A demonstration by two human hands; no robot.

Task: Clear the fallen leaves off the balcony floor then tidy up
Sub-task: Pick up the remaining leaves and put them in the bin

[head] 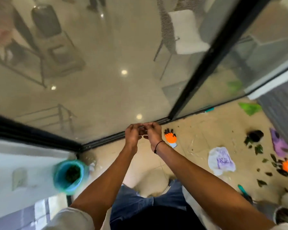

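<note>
I see my left hand (133, 136) and right hand (152, 134) touching, fingers curled, nothing visibly held. The blue bin (68, 175) holds green leaves (72, 174); the black pot (255, 135) lies tipped.

Home balcony, sliding glass door (206, 67), leaves (258, 149)

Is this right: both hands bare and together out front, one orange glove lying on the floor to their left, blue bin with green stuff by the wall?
Not quite. In the head view the orange glove lies to the right of the hands (left hand, right hand), not left. The blue bin is as stated.
</note>
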